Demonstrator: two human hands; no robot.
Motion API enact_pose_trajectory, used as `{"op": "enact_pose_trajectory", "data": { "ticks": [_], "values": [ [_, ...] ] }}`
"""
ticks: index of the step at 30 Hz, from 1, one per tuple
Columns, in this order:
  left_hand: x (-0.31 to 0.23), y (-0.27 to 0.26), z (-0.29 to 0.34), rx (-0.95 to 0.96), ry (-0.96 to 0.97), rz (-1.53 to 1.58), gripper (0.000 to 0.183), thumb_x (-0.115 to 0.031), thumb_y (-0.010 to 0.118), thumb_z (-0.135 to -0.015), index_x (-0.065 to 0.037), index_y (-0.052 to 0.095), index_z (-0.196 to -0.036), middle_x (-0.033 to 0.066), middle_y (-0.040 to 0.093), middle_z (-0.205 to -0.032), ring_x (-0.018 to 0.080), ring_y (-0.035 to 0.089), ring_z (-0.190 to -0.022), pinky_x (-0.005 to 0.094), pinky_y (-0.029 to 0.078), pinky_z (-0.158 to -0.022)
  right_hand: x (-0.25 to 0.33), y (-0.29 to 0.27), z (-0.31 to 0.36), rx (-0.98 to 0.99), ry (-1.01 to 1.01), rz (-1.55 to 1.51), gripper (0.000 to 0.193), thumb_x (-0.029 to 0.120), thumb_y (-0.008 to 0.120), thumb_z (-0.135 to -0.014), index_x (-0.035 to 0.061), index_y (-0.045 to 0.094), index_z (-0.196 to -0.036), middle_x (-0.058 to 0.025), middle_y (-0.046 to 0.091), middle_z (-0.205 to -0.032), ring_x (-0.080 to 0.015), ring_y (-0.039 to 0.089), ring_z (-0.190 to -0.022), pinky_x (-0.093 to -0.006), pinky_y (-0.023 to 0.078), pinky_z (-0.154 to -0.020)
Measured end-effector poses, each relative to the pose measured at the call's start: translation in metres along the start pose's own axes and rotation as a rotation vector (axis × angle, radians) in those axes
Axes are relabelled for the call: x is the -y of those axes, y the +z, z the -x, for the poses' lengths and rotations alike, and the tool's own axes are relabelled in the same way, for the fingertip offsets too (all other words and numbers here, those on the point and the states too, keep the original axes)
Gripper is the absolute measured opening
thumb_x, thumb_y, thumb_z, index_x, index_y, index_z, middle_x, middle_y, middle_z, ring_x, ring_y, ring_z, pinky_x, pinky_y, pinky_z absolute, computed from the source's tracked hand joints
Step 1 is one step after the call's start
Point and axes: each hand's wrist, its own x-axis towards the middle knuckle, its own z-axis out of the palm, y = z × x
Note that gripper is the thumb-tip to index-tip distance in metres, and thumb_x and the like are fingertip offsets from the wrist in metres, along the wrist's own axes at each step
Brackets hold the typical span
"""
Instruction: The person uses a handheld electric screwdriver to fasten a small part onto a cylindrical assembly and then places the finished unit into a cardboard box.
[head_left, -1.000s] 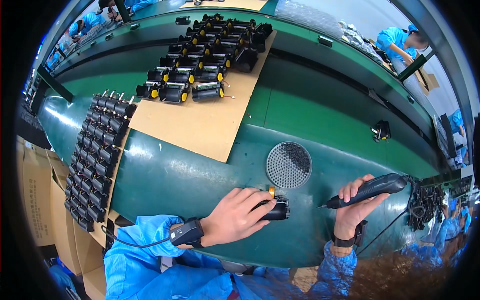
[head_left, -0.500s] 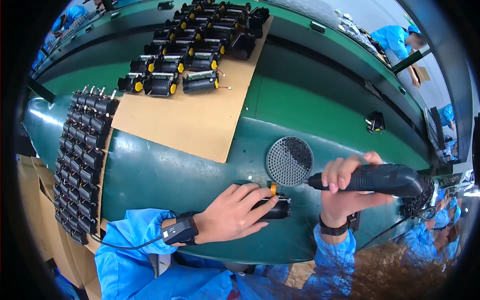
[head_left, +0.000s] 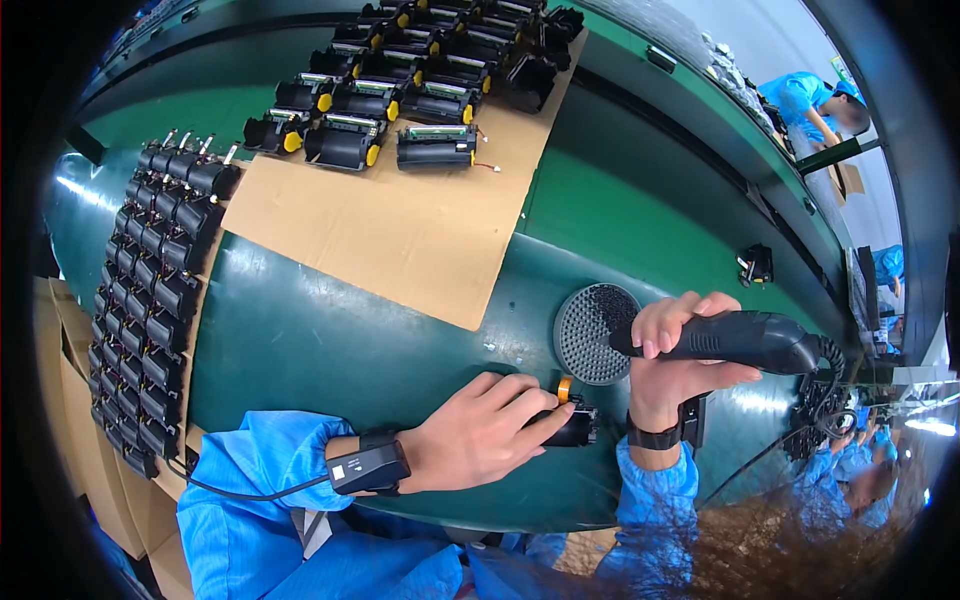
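Note:
My left hand (head_left: 485, 430) rests closed over a black plastic assembly (head_left: 576, 430) on the table and holds it there; its left part is hidden under my fingers. An orange flex ribbon (head_left: 565, 388) curls up from its far side. Wrapped in my right hand (head_left: 662, 375) is a black electric screwdriver (head_left: 750, 340), held nearly level, with its tip end pointing left over a round grey tray (head_left: 577, 352). The tray is dotted with small holes and has small black pieces, seemingly screws (head_left: 612, 300), heaped at its far right.
Rows of black assemblies with yellow knobs (head_left: 340, 140) stand on a cardboard sheet (head_left: 370, 240) at the back. More black units (head_left: 150, 310) line the left side. One black part (head_left: 755, 264) lies at the back right. The screwdriver's coiled cord (head_left: 832, 365) hangs right.
The screwdriver's tip end has moved from the tray's near right edge to over the tray. My left hand stays on the black assembly. The whole view has shifted slightly.

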Motion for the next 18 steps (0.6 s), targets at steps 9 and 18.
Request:
{"op": "enact_pose_trajectory", "data": {
  "ticks": [9,18],
  "values": [
    [-0.0004,0.0007,-0.0003,0.002,-0.006,-0.003,0.062,-0.026,0.082,-0.083,-0.007,0.064,-0.139,0.0053,0.060,-0.127,0.0248,0.058,-0.114,0.0380,0.048,-0.089,-0.0038,-0.0060,-0.0008,0.025,0.013,0.005,0.092,0.096,0.045,-0.078,0.0086,0.049,-0.107,-0.0039,0.052,-0.067,-0.0155,0.052,-0.051,-0.0312,0.046,-0.049],
    [-0.0023,0.0004,0.0013,-0.007,-0.027,0.017,0.060,-0.027,0.082,-0.084,-0.007,0.065,-0.138,0.0046,0.060,-0.126,0.0242,0.059,-0.115,0.0378,0.049,-0.091,0.0035,0.0002,0.0032,-0.009,-0.050,0.081,0.094,0.097,0.042,-0.079,0.0085,0.050,-0.110,-0.0032,0.051,-0.066,-0.0153,0.049,-0.051,-0.0308,0.043,-0.047]
  ]
}}
